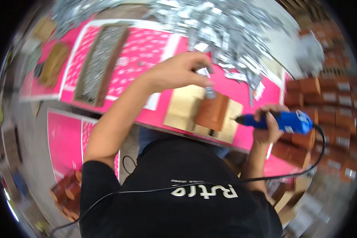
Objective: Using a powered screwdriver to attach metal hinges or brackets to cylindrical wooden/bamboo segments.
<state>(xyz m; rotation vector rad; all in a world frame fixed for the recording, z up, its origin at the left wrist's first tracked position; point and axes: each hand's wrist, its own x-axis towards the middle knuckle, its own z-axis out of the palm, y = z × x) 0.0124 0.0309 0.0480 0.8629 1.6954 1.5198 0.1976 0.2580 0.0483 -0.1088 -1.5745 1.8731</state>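
Note:
My left hand is over the far edge of a reddish-brown wooden block. Its curved fingers and thumb close round a small grey metal strip, whose lower end reaches down to the block; motion blurs the grip. The block rests on a pale plywood board at the table's near edge. To the right, my right hand is wrapped round a blue electric screwdriver with a black cord. The dark tip of the screwdriver points left toward the board, apart from the block.
A large heap of silvery metal strips covers the table's far side. A long tray of small metal fasteners lies at left on the pink table. Stacks of reddish-brown blocks stand at right, with more blocks at lower left. The cord crosses my body.

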